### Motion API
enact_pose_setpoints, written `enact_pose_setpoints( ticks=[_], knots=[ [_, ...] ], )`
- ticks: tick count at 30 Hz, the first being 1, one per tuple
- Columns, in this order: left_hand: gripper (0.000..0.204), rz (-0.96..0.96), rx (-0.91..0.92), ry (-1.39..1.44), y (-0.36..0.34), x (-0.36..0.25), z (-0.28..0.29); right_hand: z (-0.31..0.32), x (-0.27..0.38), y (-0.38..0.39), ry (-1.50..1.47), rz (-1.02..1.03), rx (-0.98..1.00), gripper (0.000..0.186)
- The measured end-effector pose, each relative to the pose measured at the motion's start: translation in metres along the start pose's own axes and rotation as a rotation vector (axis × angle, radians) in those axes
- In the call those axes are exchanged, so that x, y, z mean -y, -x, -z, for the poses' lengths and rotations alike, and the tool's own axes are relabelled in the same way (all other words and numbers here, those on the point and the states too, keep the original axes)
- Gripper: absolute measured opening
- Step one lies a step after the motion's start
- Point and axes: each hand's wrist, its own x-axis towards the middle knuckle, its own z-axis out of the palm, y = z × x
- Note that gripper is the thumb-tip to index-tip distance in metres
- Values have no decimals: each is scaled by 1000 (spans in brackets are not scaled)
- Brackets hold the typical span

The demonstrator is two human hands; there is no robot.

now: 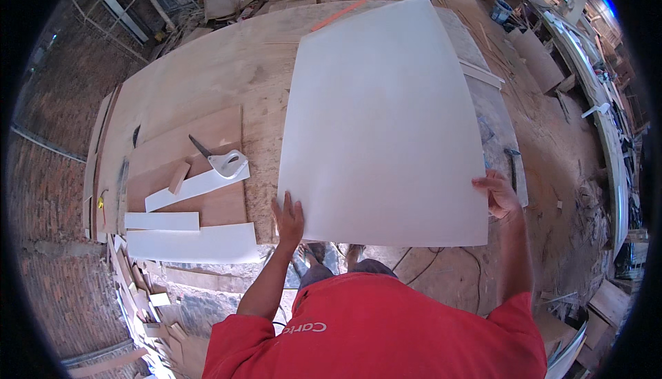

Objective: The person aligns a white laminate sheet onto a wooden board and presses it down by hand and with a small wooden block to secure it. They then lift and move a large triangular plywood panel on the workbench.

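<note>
A large white sheet [386,124] lies over the right part of a wooden worktable, its near edge sticking out over the table's front. My left hand [289,220] rests at the sheet's near left corner, fingers stretched and spread on it. At the near right edge, my right hand [500,194] has its fingers bent over the sheet's border; its thumb is hard to see. To the left, white-handled scissors [226,163] lie on a white strip [196,187], beside a small wooden block [179,178]. Two more white strips, one short [162,221] and one long [193,242], lie nearer me.
Under the strips is a brown board [200,127] on the worktable [207,69]. An orange strip [338,16] pokes out past the sheet's far left edge. A dark hammer-like tool [512,162] lies at the table's right edge. Wood scraps [162,320] and cables [477,269] lie on the floor.
</note>
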Motion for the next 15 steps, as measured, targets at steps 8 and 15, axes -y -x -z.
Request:
enact_pose_setpoints(
  ticks=[8, 15],
  knots=[
    [44, 539, 159, 421, 86, -39, 49, 12, -48, -14, 55, -82, -256, 48],
    [56, 1090, 883, 1302, 130, -82, 37, 43, -96, -40, 97, -50, -266, 46]
  ],
)
